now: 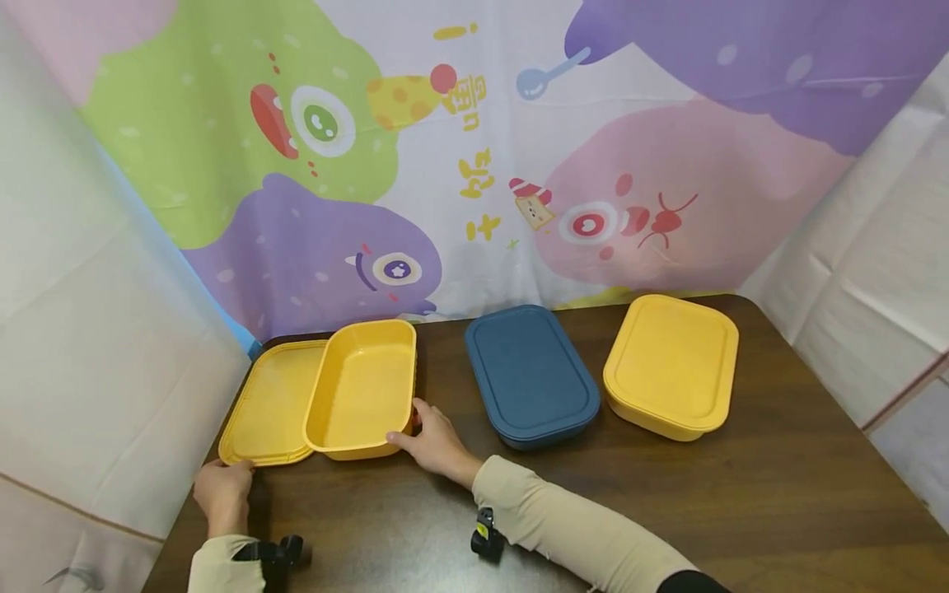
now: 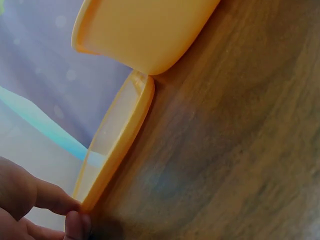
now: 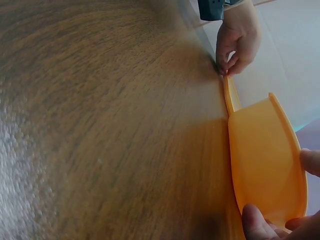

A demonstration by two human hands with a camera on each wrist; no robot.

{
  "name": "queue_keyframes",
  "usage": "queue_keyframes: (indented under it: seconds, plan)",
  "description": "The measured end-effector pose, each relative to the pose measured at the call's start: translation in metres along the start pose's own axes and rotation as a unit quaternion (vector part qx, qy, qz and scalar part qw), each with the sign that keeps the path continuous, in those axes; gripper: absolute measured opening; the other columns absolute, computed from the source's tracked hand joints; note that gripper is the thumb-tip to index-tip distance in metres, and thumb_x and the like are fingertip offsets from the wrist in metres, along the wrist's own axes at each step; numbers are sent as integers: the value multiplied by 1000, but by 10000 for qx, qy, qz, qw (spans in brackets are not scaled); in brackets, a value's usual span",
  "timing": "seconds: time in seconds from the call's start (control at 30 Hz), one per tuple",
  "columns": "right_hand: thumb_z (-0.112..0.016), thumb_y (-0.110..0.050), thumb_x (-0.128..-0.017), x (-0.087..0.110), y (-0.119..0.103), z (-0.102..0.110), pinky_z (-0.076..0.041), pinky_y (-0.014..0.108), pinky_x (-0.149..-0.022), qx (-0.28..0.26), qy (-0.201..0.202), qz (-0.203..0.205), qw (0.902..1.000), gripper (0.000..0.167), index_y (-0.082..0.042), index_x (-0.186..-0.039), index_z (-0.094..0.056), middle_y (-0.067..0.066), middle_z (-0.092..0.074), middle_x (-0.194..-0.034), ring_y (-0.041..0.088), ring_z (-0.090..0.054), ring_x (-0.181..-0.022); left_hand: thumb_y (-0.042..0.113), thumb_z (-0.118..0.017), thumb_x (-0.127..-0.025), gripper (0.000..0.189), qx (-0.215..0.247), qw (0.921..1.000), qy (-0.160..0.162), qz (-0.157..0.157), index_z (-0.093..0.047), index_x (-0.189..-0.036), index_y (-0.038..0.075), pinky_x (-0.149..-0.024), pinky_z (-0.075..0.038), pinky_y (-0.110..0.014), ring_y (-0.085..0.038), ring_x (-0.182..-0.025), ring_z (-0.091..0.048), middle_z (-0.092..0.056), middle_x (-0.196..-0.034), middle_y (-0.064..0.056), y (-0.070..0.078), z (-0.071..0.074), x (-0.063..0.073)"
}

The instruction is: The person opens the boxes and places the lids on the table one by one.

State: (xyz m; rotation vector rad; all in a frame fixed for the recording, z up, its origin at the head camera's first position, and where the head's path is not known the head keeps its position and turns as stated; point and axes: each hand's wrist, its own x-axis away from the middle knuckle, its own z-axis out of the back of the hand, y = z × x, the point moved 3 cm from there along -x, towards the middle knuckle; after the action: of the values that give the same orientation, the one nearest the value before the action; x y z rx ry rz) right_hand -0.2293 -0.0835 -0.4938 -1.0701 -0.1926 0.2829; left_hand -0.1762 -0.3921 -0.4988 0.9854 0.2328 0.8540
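Observation:
At the left of the table, an uncovered yellow food container (image 1: pixel 363 387) sits with its left side overlapping a yellow lid (image 1: pixel 270 403). My left hand (image 1: pixel 224 487) pinches the lid's near left corner between thumb and fingers, also seen close in the left wrist view, where the lid (image 2: pixel 120 145) shows its raised rim. With my right hand (image 1: pixel 437 445) I grip the container's near right corner, the thumb at the rim. In the right wrist view the container's outer wall (image 3: pixel 265 160) stands upright on the table, fingers around its corner.
A blue lidded container (image 1: pixel 530 371) stands right of the uncovered one, and a yellow lidded container (image 1: pixel 673 362) is farther right. A cartoon-printed curtain (image 1: pixel 489 272) hangs along the back edge of the wooden table (image 1: pixel 667 511). White sheeting (image 1: pixel 96 371) borders the left side.

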Motion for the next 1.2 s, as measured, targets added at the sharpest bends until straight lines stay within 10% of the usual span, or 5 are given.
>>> queue_keyframes:
  seconds: [0.6, 0.87, 1.2]
  plan:
    - [-70, -37, -88, 2, -2, 1, -44, 30, -78, 112, -3, -42, 9999, 70, -1, -142, -45, 17, -57, -112, 20, -51, -93, 2, -50, -85, 43, -678, 9970, 132, -341, -47, -116, -27, -88, -38, -60, -45, -97, -40, -47, -114, -42, 2, 2, 1]
    - [-71, -38, -87, 0, -2, 5, -46, 34, -84, 107, 129, 18, 9999, 69, 0, -139, -48, 18, -58, -115, 24, -54, -99, 18, -49, -91, 59, -1305, 9902, 103, -489, -36, -131, -23, -104, -30, -65, -62, -120, -34, -39, -129, -47, 4, 7, 1]
    - [-68, -39, -89, -1, -5, 18, -48, 39, -87, 248, 58, 134, 9996, 71, 0, -143, -43, 20, -56, -120, 26, -55, -104, 18, -50, -94, 57, -536, 9899, 673, -1129, -38, -139, -15, -107, -25, -61, -55, -129, -29, -36, -134, -42, 36, 11, 23]
